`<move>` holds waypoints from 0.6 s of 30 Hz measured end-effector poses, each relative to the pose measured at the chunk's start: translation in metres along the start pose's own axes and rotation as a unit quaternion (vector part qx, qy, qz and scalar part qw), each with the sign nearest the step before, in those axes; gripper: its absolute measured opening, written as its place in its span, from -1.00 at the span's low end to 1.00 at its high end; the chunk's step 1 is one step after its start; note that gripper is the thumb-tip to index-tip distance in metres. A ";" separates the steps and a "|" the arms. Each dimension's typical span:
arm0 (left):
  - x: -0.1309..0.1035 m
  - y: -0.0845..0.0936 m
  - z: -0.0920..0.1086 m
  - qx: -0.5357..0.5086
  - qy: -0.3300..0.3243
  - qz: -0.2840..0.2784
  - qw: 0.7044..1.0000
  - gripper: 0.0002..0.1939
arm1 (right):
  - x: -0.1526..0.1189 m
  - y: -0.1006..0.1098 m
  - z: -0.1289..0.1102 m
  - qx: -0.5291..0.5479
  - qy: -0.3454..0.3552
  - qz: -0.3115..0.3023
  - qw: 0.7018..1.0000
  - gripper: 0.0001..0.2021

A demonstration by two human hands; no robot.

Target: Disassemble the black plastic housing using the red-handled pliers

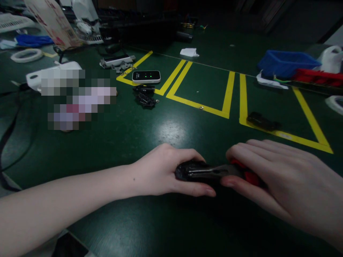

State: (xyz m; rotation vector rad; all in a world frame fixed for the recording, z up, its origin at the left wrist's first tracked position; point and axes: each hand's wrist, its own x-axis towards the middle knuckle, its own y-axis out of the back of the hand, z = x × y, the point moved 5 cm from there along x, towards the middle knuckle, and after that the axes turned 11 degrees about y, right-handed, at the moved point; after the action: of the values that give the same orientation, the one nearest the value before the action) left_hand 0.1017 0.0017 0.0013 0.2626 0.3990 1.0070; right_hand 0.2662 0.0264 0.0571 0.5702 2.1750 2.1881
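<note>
My left hand [166,171] is wrapped round one end of a glossy black part [195,171], its thumb and fingers on either side. From the right, my right hand [268,178] grips a tool with red handles [250,175]. The tool's dark metal [222,171] reaches to the black part and meets or overlaps it; the exact contact is too dark to tell. Both hands are low over the green table [120,221], near its front edge.
Yellow tape frames mark the table. Behind my hands lie small black parts [145,98], a white-edged device [146,76], a metal ring [201,108] and a dark part [262,121]. A blue bin [288,64] and red tray [318,76] stand right; cables [13,132] hang left.
</note>
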 end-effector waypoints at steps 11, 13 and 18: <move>-0.001 0.002 0.003 -0.012 -0.008 0.006 1.000 -0.56 | -0.005 0.008 0.006 -0.037 0.009 -0.016 0.999 -0.55; -0.001 0.002 0.004 -0.015 -0.010 0.000 1.000 -0.56 | -0.005 0.008 0.006 -0.030 0.012 -0.015 0.999 -0.56; -0.001 0.002 0.004 -0.020 -0.010 -0.002 1.000 -0.56 | -0.003 0.004 0.003 -0.007 0.003 -0.005 1.000 -0.56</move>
State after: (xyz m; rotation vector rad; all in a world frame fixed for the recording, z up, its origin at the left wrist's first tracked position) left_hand 0.1015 0.0014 0.0054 0.2353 0.3614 1.0061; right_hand 0.2709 0.0283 0.0606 0.5518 2.1583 2.2026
